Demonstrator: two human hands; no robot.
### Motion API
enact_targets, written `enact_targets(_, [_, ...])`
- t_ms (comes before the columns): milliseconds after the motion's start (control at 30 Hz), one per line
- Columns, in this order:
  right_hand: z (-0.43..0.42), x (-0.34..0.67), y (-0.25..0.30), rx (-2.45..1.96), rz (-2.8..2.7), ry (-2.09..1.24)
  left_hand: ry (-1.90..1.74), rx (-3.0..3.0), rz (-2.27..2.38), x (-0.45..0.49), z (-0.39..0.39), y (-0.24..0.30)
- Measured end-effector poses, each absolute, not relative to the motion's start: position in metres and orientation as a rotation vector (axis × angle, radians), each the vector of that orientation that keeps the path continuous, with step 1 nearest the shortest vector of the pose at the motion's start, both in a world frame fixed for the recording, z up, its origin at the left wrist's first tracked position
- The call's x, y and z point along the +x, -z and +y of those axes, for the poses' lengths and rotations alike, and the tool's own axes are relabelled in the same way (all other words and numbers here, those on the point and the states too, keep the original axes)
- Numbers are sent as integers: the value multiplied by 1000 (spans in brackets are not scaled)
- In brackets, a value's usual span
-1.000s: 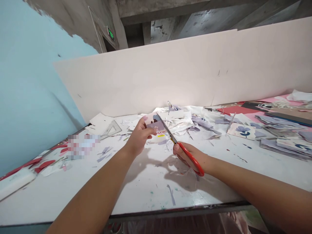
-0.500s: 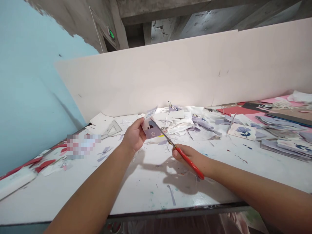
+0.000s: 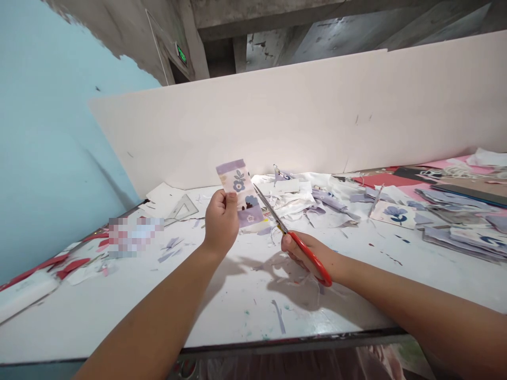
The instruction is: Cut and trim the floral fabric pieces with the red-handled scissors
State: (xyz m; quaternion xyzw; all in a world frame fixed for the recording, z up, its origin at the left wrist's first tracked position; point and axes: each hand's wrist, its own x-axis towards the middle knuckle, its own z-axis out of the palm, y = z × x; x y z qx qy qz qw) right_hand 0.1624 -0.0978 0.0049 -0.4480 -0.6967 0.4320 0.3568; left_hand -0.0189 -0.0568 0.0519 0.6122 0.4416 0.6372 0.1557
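Pinched between the thumb and fingers of my left hand (image 3: 222, 219) is a floral fabric piece (image 3: 238, 182), pale with lilac bands and blue-grey flowers. It is held up above the table with its face toward me. My right hand (image 3: 307, 253) is closed round the red handles of a pair of scissors (image 3: 309, 256). Their metal blades point up and left, close to the right edge of the floral piece. The blades look nearly closed. Whether the tips touch the piece, I cannot tell. Behind the scissors lies a heap of white and lilac scraps (image 3: 293, 198).
On the right are stacks of lilac floral pieces (image 3: 467, 240), red sheets (image 3: 392, 182) and white cord (image 3: 449, 170). A set square (image 3: 184, 208) and red scraps (image 3: 73, 269) lie at left. A pale board (image 3: 257, 126) stands along the table's back edge.
The floral piece has turned upright and opened out to face me, with my left hand rotated and its thumb on the front. The scissors' blades have come out from the piece, to its right.
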Motion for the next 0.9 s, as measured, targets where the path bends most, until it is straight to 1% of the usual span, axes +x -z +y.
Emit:
enact_targets(200, [-101,159,-9,-1152,-1792,-1082,-1851,1716,1335,-15,-57,-48])
enact_targets(500, [-100,161,-5,-1182,-1803,-1092,-1841,1512,1303,-16,-52,-47])
enact_targets(700, [-100,159,-6,-1217,-1778,-1093,-1835,1569,1324,-15,-53,-48])
enact_targets(900, [-102,157,-10,-1236,-1741,-1076,-1744,1714,1276,-15,-57,-47])
